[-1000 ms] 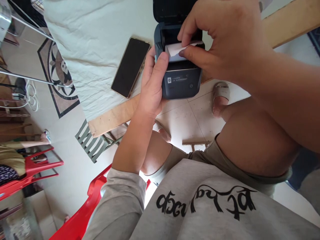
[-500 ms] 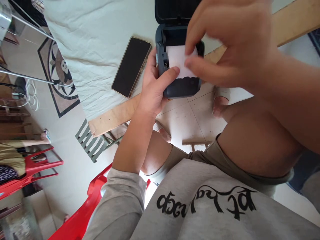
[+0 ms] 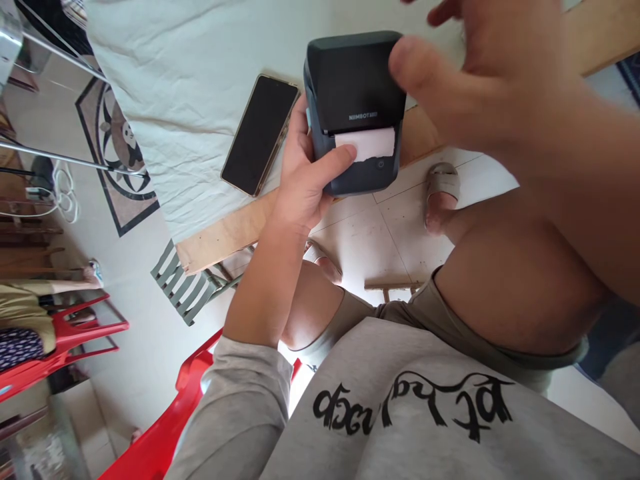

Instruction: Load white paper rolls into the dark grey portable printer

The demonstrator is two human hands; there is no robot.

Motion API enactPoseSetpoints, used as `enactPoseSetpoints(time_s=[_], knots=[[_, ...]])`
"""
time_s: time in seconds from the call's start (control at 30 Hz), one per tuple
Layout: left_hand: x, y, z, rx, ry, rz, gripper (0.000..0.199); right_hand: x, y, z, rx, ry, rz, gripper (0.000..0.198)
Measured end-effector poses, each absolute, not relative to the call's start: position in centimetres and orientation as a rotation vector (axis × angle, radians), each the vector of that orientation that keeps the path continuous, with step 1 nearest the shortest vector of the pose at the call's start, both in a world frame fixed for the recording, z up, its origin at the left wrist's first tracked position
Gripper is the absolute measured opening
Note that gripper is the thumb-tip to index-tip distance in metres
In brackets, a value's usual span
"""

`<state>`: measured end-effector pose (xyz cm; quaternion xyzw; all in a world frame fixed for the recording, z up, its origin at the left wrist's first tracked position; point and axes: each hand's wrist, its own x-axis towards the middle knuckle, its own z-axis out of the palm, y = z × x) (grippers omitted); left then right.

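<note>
A dark label printer (image 3: 357, 87) with its lid down rests in my left hand (image 3: 307, 167) near the table edge. That hand is closed around the printer's left side, its thumb pressing on the white label paper (image 3: 375, 143) that sticks out below the lid. My right hand (image 3: 480, 80) hangs blurred beside the printer's upper right corner, fingers apart and nothing in them. Its thumb tip overlaps the lid's edge in view; I cannot tell whether they touch. To the left of the printer a smartphone (image 3: 261, 133) with a black screen lies on the cloth.
A pale, wrinkled cloth (image 3: 185, 87) covers the table, whose wooden edge (image 3: 225, 230) runs below the printer. A green slatted stool (image 3: 183, 283) and a red plastic chair (image 3: 165, 413) stand at the lower left. Another person (image 3: 25, 313) sits on a red chair at far left.
The printer's lid has swung from open to shut over the paper roll. My right hand has come off the paper and moved up and right. My left hand still holds the printer.
</note>
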<state>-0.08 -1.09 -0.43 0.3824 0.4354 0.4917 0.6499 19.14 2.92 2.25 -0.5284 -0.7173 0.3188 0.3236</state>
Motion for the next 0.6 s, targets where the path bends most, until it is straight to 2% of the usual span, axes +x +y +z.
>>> enactPoseSetpoints(time_s=[0.1,0.23,0.37,0.6], knots=[[0.1,-1.3,0.2,0.849,0.896,1.125,0.037,18.8,2.8,1.9,-1.309,-2.100,0.927,0.071],[0.4,-1.4,0.3,0.832,0.839,1.186,0.021,18.7,3.4,0.7,-1.155,-2.170,1.055,0.085],[0.4,-1.4,-0.3,0.849,0.845,1.206,0.024,18.5,3.4,0.7,-1.144,-2.132,1.114,0.085],[0.4,-1.3,-0.4,0.833,0.817,1.235,0.022,18.3,2.9,1.0,-1.167,-2.159,1.029,0.083]])
